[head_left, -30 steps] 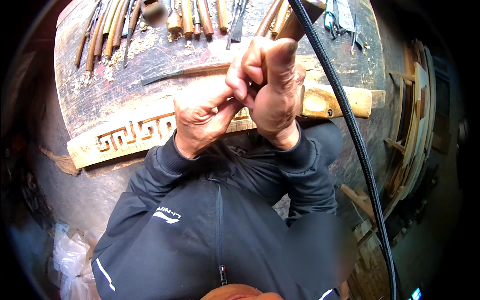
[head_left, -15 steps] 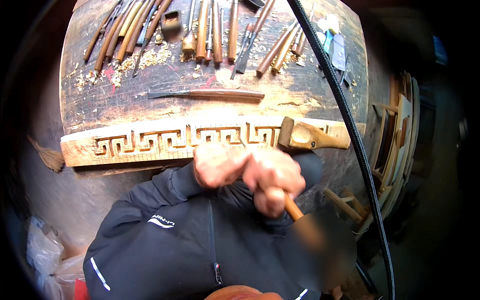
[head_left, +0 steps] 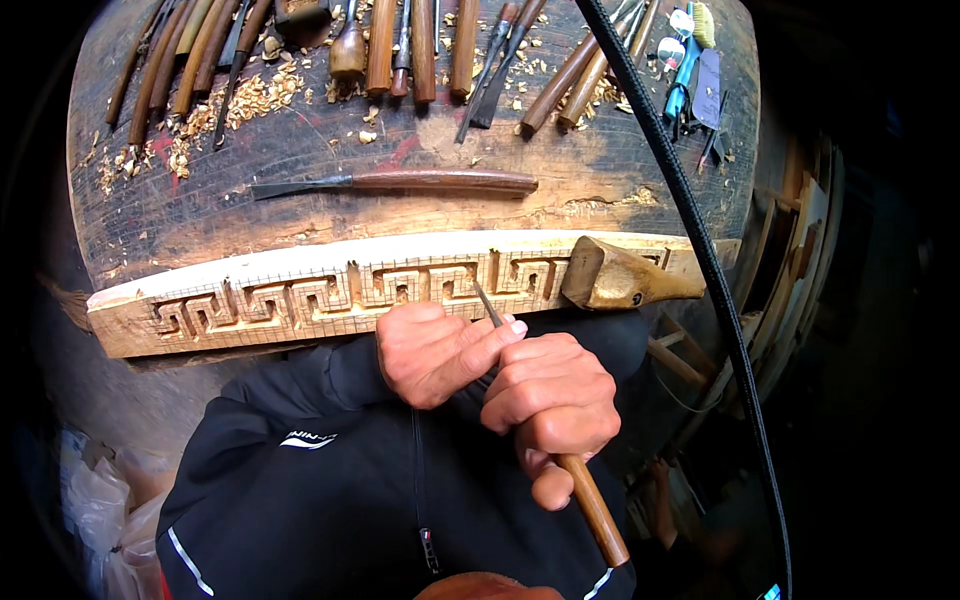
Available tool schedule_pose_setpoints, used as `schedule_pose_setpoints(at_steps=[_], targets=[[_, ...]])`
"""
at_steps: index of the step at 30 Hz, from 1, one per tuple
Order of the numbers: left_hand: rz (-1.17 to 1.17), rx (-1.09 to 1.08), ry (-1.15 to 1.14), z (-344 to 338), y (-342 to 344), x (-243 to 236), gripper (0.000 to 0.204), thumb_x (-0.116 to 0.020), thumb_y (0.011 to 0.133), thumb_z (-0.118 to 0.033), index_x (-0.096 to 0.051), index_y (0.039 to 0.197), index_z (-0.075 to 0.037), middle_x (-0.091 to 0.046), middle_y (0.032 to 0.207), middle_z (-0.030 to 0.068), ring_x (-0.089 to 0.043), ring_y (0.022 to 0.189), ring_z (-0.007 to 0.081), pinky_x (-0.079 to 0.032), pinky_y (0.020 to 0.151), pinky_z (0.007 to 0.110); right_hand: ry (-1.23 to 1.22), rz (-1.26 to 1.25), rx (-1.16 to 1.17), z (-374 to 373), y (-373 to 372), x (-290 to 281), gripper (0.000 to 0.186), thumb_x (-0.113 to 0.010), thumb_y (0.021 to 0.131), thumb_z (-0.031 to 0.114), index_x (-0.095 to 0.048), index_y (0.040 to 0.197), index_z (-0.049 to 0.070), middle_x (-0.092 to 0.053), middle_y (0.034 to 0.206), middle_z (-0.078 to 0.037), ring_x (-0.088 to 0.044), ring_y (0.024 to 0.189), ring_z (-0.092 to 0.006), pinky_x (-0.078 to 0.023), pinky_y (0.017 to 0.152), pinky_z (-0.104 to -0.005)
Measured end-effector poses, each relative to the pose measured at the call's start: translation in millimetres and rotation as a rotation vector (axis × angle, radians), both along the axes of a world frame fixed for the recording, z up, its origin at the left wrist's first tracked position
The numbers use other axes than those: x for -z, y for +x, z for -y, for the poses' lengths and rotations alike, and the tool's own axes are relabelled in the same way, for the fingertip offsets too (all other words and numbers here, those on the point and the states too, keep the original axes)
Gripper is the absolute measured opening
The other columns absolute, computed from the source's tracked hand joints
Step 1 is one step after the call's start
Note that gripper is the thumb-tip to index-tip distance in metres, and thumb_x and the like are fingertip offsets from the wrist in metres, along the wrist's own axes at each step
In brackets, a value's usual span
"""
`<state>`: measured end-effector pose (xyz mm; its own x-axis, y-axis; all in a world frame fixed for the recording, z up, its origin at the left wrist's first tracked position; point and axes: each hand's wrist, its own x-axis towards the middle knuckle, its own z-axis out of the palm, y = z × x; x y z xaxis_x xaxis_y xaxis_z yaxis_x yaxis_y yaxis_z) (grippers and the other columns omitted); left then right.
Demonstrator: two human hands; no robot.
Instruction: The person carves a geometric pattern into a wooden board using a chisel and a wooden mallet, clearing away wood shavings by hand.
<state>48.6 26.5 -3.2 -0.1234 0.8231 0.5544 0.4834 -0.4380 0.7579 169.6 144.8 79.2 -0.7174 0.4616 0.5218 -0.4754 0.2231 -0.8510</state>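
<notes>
A long wooden board, carved with a squared meander pattern over a pencil grid, lies across the near edge of the bench. My right hand is wrapped around a carving chisel, its brown wooden handle sticking out below the fist. The thin metal blade slants up and left, its tip at a recess near the board's middle. My left hand is closed beside the board's front edge, thumb and finger pressed to the blade; its other fingertips are hidden. Just right of the hands, a wooden mallet rests on the board.
Another chisel lies crosswise behind the board. Several wooden-handled tools line the far bench amid shavings. A brush is at the far right. A black braided cable crosses the view. Wooden pieces stand at right.
The view has shifted closer to the bench. My right hand and the chisel handle appear lower, and the blade tip shows more plainly. My left hand stays by the blade.
</notes>
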Motion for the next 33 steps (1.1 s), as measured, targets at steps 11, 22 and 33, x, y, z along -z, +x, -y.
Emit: schedule_pose_setpoints(at_steps=[11,22,33], targets=[[-0.012,-0.068,0.035,-1.4,3.2,4.1,0.051,-0.074,0.09,-0.007,-0.073,0.139,0.008,-0.079,0.089,0.0061,-0.065,0.061,0.0113,-0.041,0.051,0.029,-0.058,-0.025,0.0,1.9,-0.6,5.7,0.079,-0.058,0.117,0.064,-0.042,0.064,0.008,-0.06,0.057,-0.008,-0.047,0.037,-0.0138,-0.031,0.036,-0.0281],[-0.016,-0.103,0.036,-2.7,4.6,5.3,0.047,-0.075,0.09,-0.007,-0.075,0.134,0.009,-0.079,0.089,0.0069,-0.067,0.061,0.0117,-0.042,0.051,0.03,-0.09,-0.031,-0.079,-7.9,-1.8,8.8,0.076,-0.056,0.12,0.059,-0.043,0.064,0.01,-0.059,0.057,-0.007,-0.047,0.038,-0.0156,-0.031,0.038,-0.0299],[0.068,-0.031,-0.126,8.0,-7.6,1.8,0.051,-0.078,0.089,-0.008,-0.075,0.135,0.012,-0.08,0.087,0.0101,-0.074,0.065,0.0156,-0.045,0.052,0.029,-0.035,0.067,-0.191,-18.2,-22.9,13.7,0.053,-0.058,0.113,0.02,-0.046,0.064,0.006,-0.058,0.063,-0.009,-0.046,0.043,-0.0185,-0.036,0.043,-0.0327]])
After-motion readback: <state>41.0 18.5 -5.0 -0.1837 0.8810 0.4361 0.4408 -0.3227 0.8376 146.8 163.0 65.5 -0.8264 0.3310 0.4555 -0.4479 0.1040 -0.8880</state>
